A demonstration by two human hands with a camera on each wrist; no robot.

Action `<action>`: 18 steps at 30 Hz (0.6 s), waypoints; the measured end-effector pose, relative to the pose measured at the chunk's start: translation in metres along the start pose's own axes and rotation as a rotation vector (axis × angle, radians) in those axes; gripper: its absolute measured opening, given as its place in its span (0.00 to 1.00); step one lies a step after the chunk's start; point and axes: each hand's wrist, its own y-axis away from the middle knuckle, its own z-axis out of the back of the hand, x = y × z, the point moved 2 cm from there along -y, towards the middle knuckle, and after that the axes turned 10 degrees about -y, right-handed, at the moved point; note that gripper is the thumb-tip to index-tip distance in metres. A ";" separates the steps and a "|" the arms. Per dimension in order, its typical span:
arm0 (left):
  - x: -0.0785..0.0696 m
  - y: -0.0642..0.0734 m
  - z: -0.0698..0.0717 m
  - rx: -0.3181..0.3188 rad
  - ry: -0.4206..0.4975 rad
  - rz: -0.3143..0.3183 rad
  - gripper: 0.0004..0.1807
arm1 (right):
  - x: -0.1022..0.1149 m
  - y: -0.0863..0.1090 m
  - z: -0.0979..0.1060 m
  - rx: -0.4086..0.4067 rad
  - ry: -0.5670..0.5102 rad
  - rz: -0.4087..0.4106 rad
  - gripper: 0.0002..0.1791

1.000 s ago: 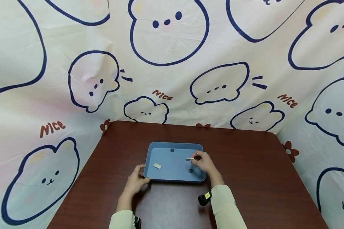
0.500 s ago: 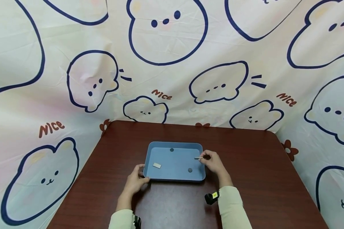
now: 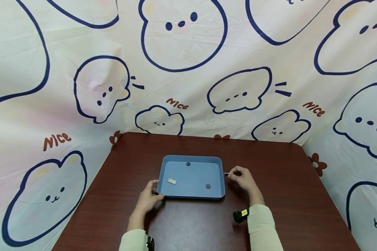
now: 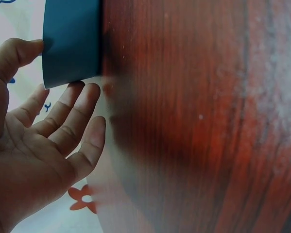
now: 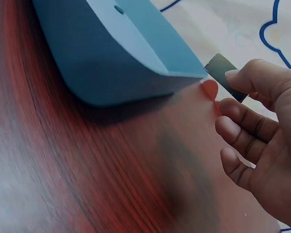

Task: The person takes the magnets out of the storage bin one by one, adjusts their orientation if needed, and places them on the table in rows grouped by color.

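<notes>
A blue rectangular tray (image 3: 191, 176) stands on the brown table. My left hand (image 3: 150, 198) holds its near left corner; in the left wrist view the thumb touches one side of the tray wall (image 4: 71, 43) and fingertips meet another. Just off the tray's right edge, my right hand (image 3: 243, 178) pinches a thin flat rectangular piece (image 5: 225, 73), dark on the face seen in the right wrist view. Inside the tray lie a small white rectangular piece (image 3: 172, 181) at the left, a dark round disc (image 3: 188, 164) near the back and another grey disc (image 3: 208, 186) at the front right.
The dark brown table (image 3: 270, 167) extends around the tray on all sides. Behind and beside it hangs a pale cloth (image 3: 188, 87) printed with blue outlined animals. A black camera (image 3: 240, 216) is strapped at the right wrist, close above the table.
My right hand has moved right with the flat piece, from above the tray to beyond its right edge. The left hand, the tray and the pieces in it stay where they were.
</notes>
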 end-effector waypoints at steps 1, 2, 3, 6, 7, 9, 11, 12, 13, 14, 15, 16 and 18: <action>0.000 0.000 0.000 0.002 -0.001 0.000 0.32 | -0.002 0.000 0.002 -0.007 0.003 -0.005 0.05; 0.000 0.000 0.000 0.003 -0.004 -0.002 0.32 | -0.004 0.000 0.005 -0.012 0.011 -0.009 0.04; 0.000 0.001 0.000 0.004 -0.006 -0.001 0.32 | -0.006 0.000 0.007 -0.018 0.015 -0.016 0.04; -0.002 -0.001 -0.001 0.011 -0.012 -0.003 0.32 | -0.011 0.002 0.015 -0.032 0.034 -0.040 0.03; -0.002 -0.001 -0.001 0.012 -0.012 -0.001 0.32 | -0.012 0.002 0.018 -0.035 0.038 -0.048 0.03; -0.002 -0.001 -0.001 0.012 -0.009 0.000 0.32 | -0.015 0.002 0.021 -0.037 0.049 -0.062 0.03; -0.001 0.000 0.000 0.010 -0.007 0.000 0.32 | -0.019 0.002 0.025 -0.034 0.065 -0.076 0.03; -0.001 0.000 0.000 0.009 -0.005 0.001 0.32 | -0.021 0.002 0.026 -0.035 0.070 -0.086 0.03; -0.001 0.001 0.000 0.009 -0.003 0.003 0.32 | -0.023 0.002 0.027 -0.037 0.072 -0.095 0.03; 0.000 0.001 0.000 0.010 -0.004 0.003 0.32 | -0.025 0.001 0.029 -0.037 0.077 -0.102 0.04; 0.000 0.001 -0.001 0.010 -0.003 0.004 0.32 | -0.027 0.000 0.031 -0.035 0.080 -0.108 0.04; 0.000 0.001 -0.001 0.010 -0.001 0.007 0.32 | -0.029 0.000 0.032 -0.034 0.082 -0.117 0.03; 0.000 0.002 -0.001 0.013 0.003 0.010 0.32 | -0.032 -0.003 0.034 -0.034 0.095 -0.130 0.02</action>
